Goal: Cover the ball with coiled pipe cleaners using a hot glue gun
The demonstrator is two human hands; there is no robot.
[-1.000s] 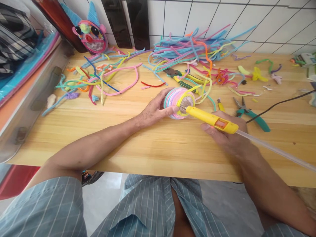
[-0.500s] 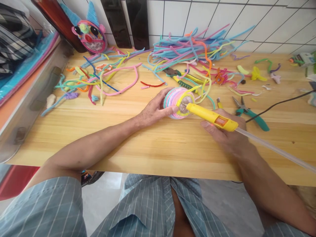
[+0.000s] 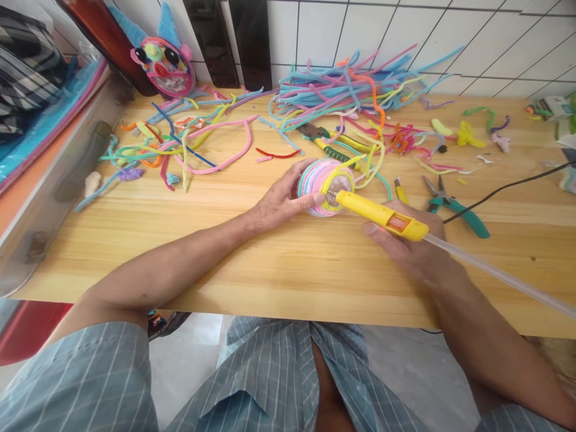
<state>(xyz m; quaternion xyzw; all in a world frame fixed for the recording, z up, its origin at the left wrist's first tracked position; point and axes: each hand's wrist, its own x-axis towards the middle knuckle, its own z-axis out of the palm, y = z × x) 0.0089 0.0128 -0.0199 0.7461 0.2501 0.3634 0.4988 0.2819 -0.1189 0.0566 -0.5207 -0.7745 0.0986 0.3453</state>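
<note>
My left hand (image 3: 288, 195) is closed round a cup-like piece (image 3: 314, 183) wound with pastel pipe cleaners, which lies on its side with its round end turned to the right. A yellow pipe cleaner (image 3: 341, 170) rings that end, and its loose tail sticks out to the upper right. In my right hand (image 3: 405, 237) is a yellow hot glue gun (image 3: 382, 215), a long clear glue stick (image 3: 490, 270) trailing from its back. The gun's nozzle is at the yellow ring, close to my left thumb. Whether it touches the ring I cannot tell.
Behind the piece lie green-and-yellow pliers (image 3: 333, 150) and a heap of pipe cleaners (image 3: 346, 90). Teal-handled pliers (image 3: 463, 216) and a black cord (image 3: 508, 187) are at the right. A pipe-cleaner figure (image 3: 166, 66) stands back left, near a clear plastic box (image 3: 67, 162).
My right hand has shifted slightly left with the glue gun, taking the nozzle from the middle of the round end to its left rim. My left hand and the wound piece stay put.
</note>
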